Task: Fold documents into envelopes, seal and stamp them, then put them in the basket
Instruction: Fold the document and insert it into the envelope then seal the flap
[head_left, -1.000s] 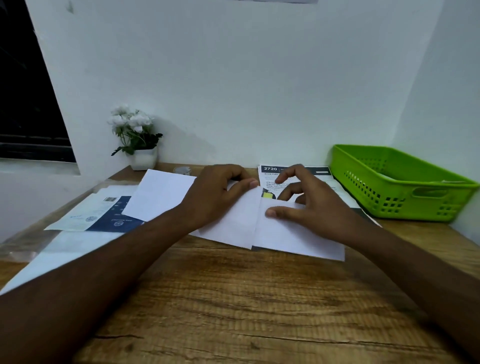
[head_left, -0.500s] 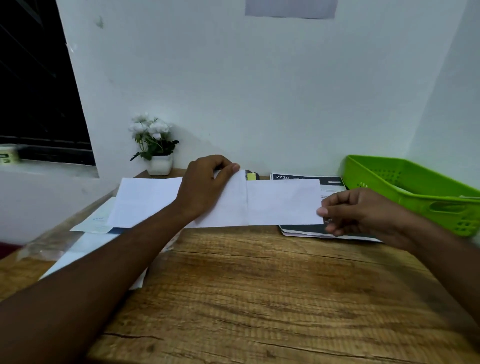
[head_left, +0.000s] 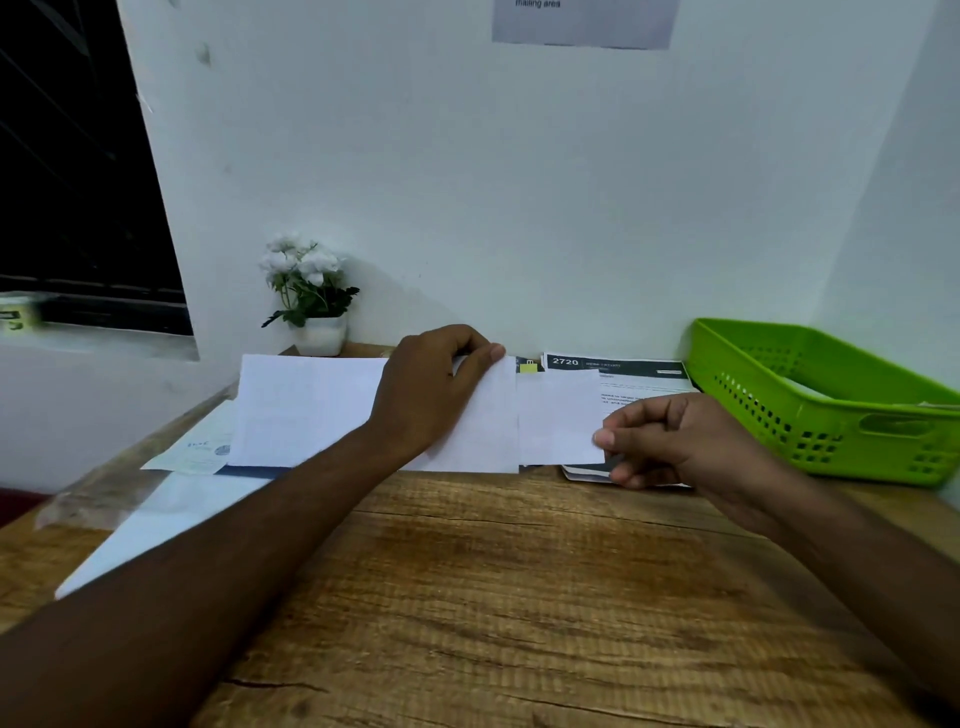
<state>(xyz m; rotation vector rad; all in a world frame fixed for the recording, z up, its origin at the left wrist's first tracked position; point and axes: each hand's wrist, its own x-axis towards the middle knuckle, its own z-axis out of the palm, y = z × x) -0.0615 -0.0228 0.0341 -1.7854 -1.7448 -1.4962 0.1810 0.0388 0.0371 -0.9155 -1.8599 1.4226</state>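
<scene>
A white envelope (head_left: 311, 410) is lifted above the far side of the wooden table (head_left: 519, 597). My left hand (head_left: 436, 389) grips it near its right, open end, fingers curled over the top edge and thumb on the front. A folded white document (head_left: 558, 415) sticks out of that end to the right. My right hand (head_left: 685, 441) pinches the document's right edge between thumb and fingers. A green plastic basket (head_left: 779, 340) stands at the right against the wall; what lies inside it is hard to make out.
A stack of printed sheets headed "2720" (head_left: 623, 366) lies behind my right hand. Loose papers (head_left: 197, 447) and a white sheet (head_left: 156, 525) cover the table's left side. A small potted white flower (head_left: 311, 296) stands at the back wall.
The folded document has slid left, deeper into the envelope, so less of it shows. My right hand moved left with it. My left hand keeps its grip.
</scene>
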